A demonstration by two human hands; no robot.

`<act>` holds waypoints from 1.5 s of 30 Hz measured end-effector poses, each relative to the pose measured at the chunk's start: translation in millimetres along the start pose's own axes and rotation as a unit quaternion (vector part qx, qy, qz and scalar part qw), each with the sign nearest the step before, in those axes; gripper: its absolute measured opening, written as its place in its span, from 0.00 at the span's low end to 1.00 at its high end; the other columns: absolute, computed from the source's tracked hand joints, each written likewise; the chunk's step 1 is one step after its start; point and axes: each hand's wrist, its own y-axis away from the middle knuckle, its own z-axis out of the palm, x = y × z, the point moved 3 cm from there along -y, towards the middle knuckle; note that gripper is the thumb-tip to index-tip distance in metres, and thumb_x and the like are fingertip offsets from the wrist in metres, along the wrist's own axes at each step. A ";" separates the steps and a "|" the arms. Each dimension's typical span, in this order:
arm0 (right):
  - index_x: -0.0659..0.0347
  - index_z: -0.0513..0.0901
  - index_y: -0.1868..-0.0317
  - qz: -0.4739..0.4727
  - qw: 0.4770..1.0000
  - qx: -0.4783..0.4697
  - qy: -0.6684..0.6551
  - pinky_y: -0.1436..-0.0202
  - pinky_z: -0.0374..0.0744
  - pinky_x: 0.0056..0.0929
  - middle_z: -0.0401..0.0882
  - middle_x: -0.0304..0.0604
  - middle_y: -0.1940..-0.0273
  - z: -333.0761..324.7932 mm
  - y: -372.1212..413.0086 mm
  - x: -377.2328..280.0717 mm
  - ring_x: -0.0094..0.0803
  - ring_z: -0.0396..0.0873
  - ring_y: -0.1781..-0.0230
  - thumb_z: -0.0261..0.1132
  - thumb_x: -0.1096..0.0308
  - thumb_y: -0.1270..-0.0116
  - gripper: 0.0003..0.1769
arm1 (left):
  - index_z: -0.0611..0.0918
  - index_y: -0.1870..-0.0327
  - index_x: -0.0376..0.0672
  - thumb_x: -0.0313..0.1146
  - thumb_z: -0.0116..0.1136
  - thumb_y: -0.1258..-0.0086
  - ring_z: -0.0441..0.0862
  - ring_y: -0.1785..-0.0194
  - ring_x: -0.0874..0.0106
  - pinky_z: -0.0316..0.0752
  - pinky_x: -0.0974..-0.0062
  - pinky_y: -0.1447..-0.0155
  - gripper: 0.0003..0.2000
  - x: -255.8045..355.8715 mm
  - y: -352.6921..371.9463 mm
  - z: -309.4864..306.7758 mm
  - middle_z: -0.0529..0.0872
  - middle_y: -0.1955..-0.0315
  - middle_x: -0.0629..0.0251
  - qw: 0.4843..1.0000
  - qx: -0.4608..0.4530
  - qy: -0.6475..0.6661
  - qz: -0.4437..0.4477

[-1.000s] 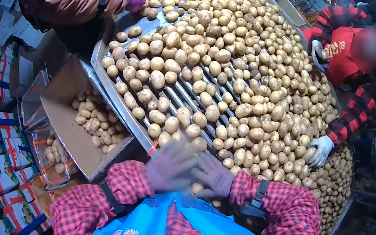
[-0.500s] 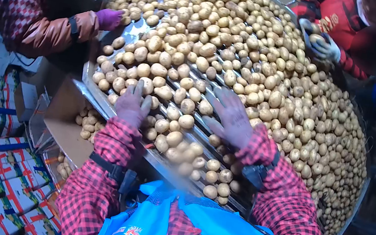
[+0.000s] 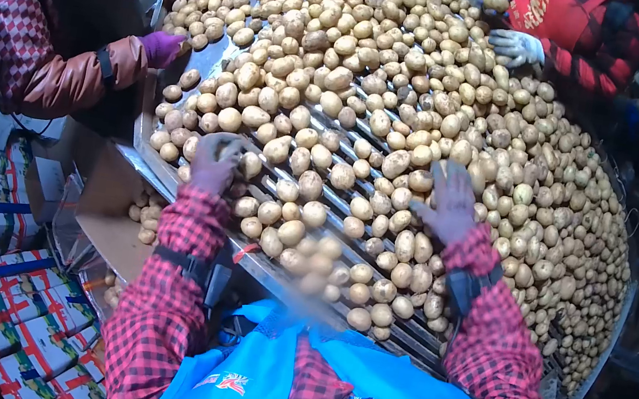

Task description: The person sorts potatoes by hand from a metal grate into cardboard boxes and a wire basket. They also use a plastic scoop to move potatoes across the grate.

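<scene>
A great heap of potatoes (image 3: 504, 154) covers the slatted metal sorting table (image 3: 324, 122). My left hand (image 3: 215, 165), in a purplish glove, is at the table's left edge beside a few potatoes. Its fingers are curled downward, and whatever lies under them is hidden. Over to the right, my right hand (image 3: 451, 203), gloved too, rests on the potatoes with its fingers stretched and the thumb apart. Between my hands, loose potatoes lie across the slats, and those nearest me look blurred.
A co-worker's purple-gloved hand (image 3: 161, 49) touches potatoes at the left. Across the table another co-worker's pale-gloved hand (image 3: 517, 46) lies by the heap. An open cardboard box (image 3: 111, 207) with potatoes sits below the left edge. Strapped printed cartons (image 3: 7, 299) are stacked at lower left.
My right hand has moved right and some potatoes now lie where it was. My left hand's fingers have curled. The far co-worker's hands have moved apart.
</scene>
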 end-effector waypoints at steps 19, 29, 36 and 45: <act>0.58 0.60 0.26 -0.217 0.955 0.021 -0.202 0.23 0.50 0.54 0.53 0.65 0.27 5.7 -51.1 -150.7 0.61 0.50 0.25 0.63 0.38 0.39 0.48 | 0.77 0.42 0.41 0.33 0.66 0.42 0.71 0.37 0.50 0.62 0.54 0.30 0.25 63.0 183.1 -19.8 0.74 0.41 0.48 0.962 0.018 -0.129 0.240; 0.60 0.67 0.32 -0.275 0.951 -0.054 -0.127 0.24 0.54 0.58 0.59 0.65 0.32 12.4 79.1 -147.0 0.65 0.55 0.28 0.67 0.46 0.43 0.42 | 0.84 0.52 0.52 0.41 0.62 0.37 0.68 0.33 0.54 0.57 0.52 0.28 0.14 53.3 152.4 32.1 0.72 0.35 0.58 0.939 -0.072 -0.221 0.255; 0.59 0.69 0.33 -0.304 0.919 -0.079 -0.240 0.25 0.57 0.52 0.62 0.59 0.31 6.5 38.5 -139.8 0.56 0.58 0.27 0.64 0.50 0.36 0.36 | 0.83 0.51 0.45 0.31 0.61 0.38 0.78 0.46 0.55 0.70 0.59 0.40 0.14 17.2 127.1 -17.0 0.82 0.49 0.56 0.976 -0.006 -0.104 0.191; 0.65 0.72 0.37 -0.085 0.984 0.083 -0.134 0.31 0.66 0.47 0.72 0.59 0.39 -6.0 52.0 -35.6 0.54 0.69 0.36 0.69 0.57 0.41 0.34 | 0.80 0.45 0.47 0.36 0.63 0.39 0.72 0.38 0.52 0.60 0.51 0.31 0.19 101.3 170.3 20.7 0.76 0.41 0.55 0.938 -0.031 -0.143 0.315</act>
